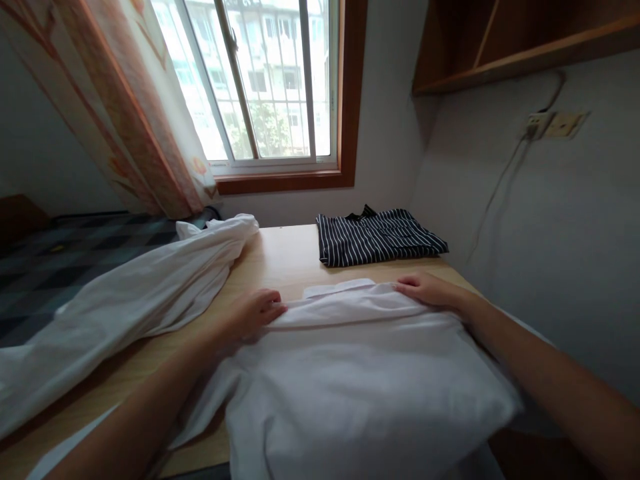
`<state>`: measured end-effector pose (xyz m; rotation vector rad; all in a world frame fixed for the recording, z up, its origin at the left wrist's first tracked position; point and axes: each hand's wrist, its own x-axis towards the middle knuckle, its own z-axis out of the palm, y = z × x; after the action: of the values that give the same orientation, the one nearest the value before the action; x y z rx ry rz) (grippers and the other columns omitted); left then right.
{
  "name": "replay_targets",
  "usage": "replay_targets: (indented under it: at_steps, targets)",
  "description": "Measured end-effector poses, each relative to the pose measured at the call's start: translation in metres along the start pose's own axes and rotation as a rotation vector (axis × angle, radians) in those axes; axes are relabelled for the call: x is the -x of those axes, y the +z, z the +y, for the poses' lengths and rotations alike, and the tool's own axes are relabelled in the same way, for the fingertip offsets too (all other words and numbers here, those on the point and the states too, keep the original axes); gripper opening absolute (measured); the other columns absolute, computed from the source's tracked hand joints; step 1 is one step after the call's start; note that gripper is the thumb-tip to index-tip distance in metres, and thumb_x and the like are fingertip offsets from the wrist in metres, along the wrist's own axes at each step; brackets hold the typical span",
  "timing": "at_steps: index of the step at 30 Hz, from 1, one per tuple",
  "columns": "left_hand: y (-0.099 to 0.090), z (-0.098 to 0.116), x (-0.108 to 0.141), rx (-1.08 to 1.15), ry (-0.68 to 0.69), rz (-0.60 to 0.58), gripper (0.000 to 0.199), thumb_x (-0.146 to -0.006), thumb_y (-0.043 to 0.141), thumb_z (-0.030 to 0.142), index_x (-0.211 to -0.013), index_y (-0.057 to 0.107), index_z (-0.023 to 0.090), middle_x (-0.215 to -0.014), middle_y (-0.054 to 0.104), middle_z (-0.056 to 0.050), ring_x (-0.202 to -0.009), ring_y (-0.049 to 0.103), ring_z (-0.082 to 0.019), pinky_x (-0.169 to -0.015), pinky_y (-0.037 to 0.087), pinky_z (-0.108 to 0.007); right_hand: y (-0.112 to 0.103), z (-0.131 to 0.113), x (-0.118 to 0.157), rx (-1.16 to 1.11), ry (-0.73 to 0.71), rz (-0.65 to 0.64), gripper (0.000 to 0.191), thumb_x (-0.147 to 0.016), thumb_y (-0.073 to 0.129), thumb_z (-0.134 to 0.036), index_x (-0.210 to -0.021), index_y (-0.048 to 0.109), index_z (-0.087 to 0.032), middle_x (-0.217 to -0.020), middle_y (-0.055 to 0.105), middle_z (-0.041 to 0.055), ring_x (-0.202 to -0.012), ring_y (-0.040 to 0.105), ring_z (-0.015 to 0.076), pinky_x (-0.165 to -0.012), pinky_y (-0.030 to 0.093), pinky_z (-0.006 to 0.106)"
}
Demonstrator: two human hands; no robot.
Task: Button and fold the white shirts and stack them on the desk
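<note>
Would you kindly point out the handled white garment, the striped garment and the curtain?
Handled white garment (360,373): head view, broad near part.
Striped garment (377,239): head view, folded upper face.
Curtain (125,107): head view, hanging fabric's middle.

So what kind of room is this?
Probably a bedroom in someone's home, though I can't be sure. There's a dark checked cover that looks like bedding, a flowery curtain by the window, and a folded striped shirt on the table.
</note>
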<state>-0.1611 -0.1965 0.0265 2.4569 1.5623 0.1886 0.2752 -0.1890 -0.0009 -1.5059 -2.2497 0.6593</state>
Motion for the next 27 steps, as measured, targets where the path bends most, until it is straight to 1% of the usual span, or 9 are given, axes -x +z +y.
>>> replay_targets:
  at_steps: [3,8,11,13,16,19,21,24,27]
  targets:
    - [-0.010,0.001,-0.002,-0.142,0.036,0.084,0.038,-0.094,0.037,0.051,-0.088,0.063,0.024,-0.081,0.070,-0.006,-0.073,0.061,-0.021,-0.065,0.039,-0.030,-0.009,-0.005,-0.004,0.033,0.007,-0.012,0.041,-0.091,0.046,-0.054,-0.079,0.065,-0.019,-0.078,0.066,0.0019,-0.072,0.056,0.0185,-0.064,0.039,0.026]
    - [-0.031,-0.002,-0.030,-0.479,0.020,0.347,0.044,-0.102,0.026,0.043,-0.102,0.062,0.018,-0.097,0.071,-0.013,-0.086,0.066,-0.027,-0.070,0.042,-0.033,-0.019,-0.029,-0.044,0.299,0.092,0.370,0.036,-0.100,0.038,-0.043,-0.101,0.066,-0.021,-0.095,0.072,0.0072,-0.082,0.062,0.0217,-0.070,0.039,0.027]
    - [-0.050,-0.012,-0.046,-0.527,0.008,0.467,0.043,-0.103,0.025,0.037,-0.105,0.061,0.014,-0.098,0.069,-0.016,-0.094,0.066,-0.029,-0.076,0.044,-0.035,-0.021,-0.043,-0.061,0.460,0.119,0.586,0.042,-0.104,0.029,-0.044,-0.114,0.063,-0.022,-0.106,0.073,0.0098,-0.089,0.065,0.0238,-0.069,0.036,0.028]
    - [-0.059,-0.018,-0.054,-0.538,0.015,0.502,0.042,-0.103,0.025,0.035,-0.109,0.060,0.013,-0.100,0.069,-0.016,-0.097,0.065,-0.029,-0.079,0.044,-0.036,-0.021,-0.046,-0.069,0.523,0.112,0.645,0.045,-0.106,0.024,-0.045,-0.119,0.061,-0.022,-0.113,0.072,0.0108,-0.092,0.065,0.0243,-0.070,0.035,0.028]
    - [-0.055,-0.023,-0.061,-0.551,0.047,0.398,0.038,-0.102,0.030,0.033,-0.108,0.061,0.013,-0.103,0.068,-0.017,-0.097,0.065,-0.029,-0.080,0.045,-0.037,-0.012,-0.039,-0.079,0.609,0.136,0.557,0.045,-0.106,0.023,-0.043,-0.122,0.059,-0.021,-0.113,0.071,0.0119,-0.092,0.065,0.0243,-0.070,0.036,0.028]
    - [-0.034,-0.021,-0.062,-0.550,0.033,0.216,0.029,-0.099,0.038,0.026,-0.109,0.063,0.015,-0.104,0.068,-0.016,-0.097,0.065,-0.028,-0.080,0.046,-0.036,0.004,-0.027,-0.088,0.659,0.169,0.310,0.038,-0.105,0.030,-0.039,-0.118,0.061,-0.021,-0.111,0.071,0.0109,-0.095,0.065,0.0241,-0.072,0.038,0.029]
    - [-0.020,-0.014,-0.060,-0.563,-0.001,0.197,0.027,-0.095,0.043,0.020,-0.112,0.064,0.016,-0.112,0.067,-0.017,-0.105,0.062,-0.030,-0.085,0.046,-0.039,0.014,-0.024,-0.091,0.674,0.205,0.223,0.031,-0.102,0.039,-0.037,-0.115,0.062,-0.021,-0.115,0.070,0.0119,-0.101,0.063,0.0251,-0.077,0.040,0.031]
    - [-0.006,0.005,-0.061,-0.541,-0.055,0.267,0.032,-0.088,0.050,0.014,-0.117,0.064,0.015,-0.135,0.058,-0.018,-0.125,0.052,-0.033,-0.100,0.041,-0.045,0.022,-0.033,-0.095,0.687,0.312,0.307,0.028,-0.098,0.049,-0.033,-0.116,0.063,-0.018,-0.121,0.065,0.0165,-0.111,0.058,0.0288,-0.087,0.041,0.038]
    - [0.005,0.035,-0.070,-0.403,-0.069,0.279,0.037,-0.086,0.052,0.012,-0.121,0.063,0.015,-0.141,0.055,-0.015,-0.129,0.050,-0.029,-0.105,0.040,-0.040,0.028,-0.060,-0.097,0.670,0.320,0.406,0.028,-0.095,0.049,-0.022,-0.117,0.065,-0.017,-0.124,0.062,0.0185,-0.114,0.054,0.0303,-0.092,0.041,0.042]
